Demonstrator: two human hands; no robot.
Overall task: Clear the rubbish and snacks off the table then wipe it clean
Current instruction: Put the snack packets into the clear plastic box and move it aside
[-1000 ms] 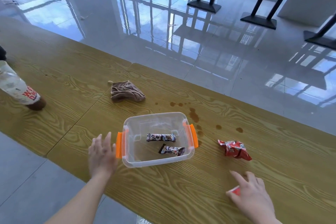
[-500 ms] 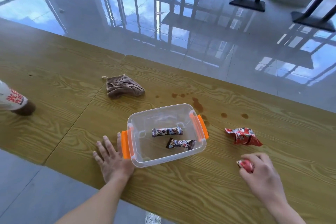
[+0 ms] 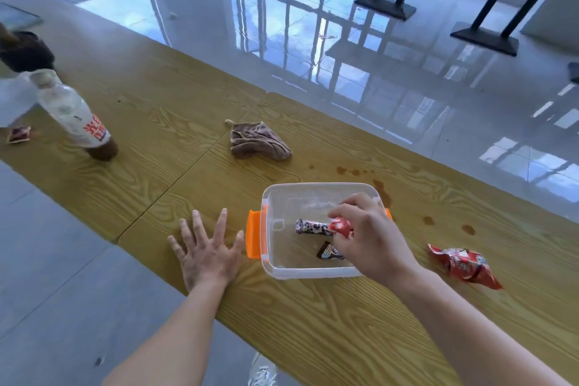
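A clear plastic box (image 3: 282, 271) with orange handles sits on the wooden table (image 3: 344, 323). Two wrapped snack bars lie in it, one (image 3: 310, 226) near the middle and another (image 3: 327, 252) partly hidden by my hand. My right hand (image 3: 366, 235) hovers over the box, shut on a small red snack (image 3: 341, 226). My left hand (image 3: 206, 251) lies flat and open on the table just left of the box. A crumpled red wrapper (image 3: 463, 265) lies to the right. A brown cloth (image 3: 258, 141) sits behind the box. Brown spill spots (image 3: 468, 229) mark the table.
A nearly empty plastic bottle (image 3: 75, 116) with a white label stands at the left, a small red wrapper (image 3: 18, 134) beyond it. A dark object (image 3: 25, 52) sits at the far left edge. Glossy floor and black table legs (image 3: 385, 6) lie beyond.
My right hand picked up the small red snack from the table and carried it left over the box. My left hand stayed flat beside the box. The view shifted left.
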